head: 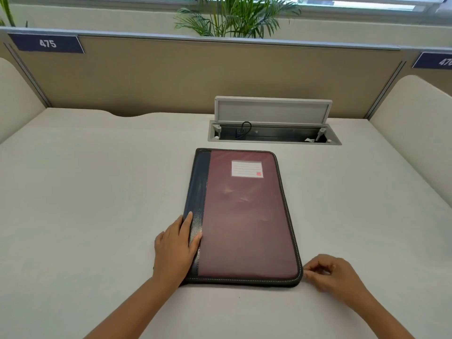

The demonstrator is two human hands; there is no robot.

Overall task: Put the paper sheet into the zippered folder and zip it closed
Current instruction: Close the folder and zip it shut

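Note:
A maroon zippered folder (247, 216) with a black spine and black zipper edging lies closed and flat on the white desk (85, 204). A white label sits near its far end. My left hand (176, 248) rests flat on the black spine at the near left, fingers straight. My right hand (327, 275) is at the folder's near right corner, thumb and fingers pinched at the zipper edge; the zipper pull itself is too small to make out. No paper sheet is in view.
An open cable hatch (274, 132) with its lid raised sits in the desk just beyond the folder. A tan partition (195, 74) runs along the back, with cream dividers at both sides. A plant (234, 18) stands behind it.

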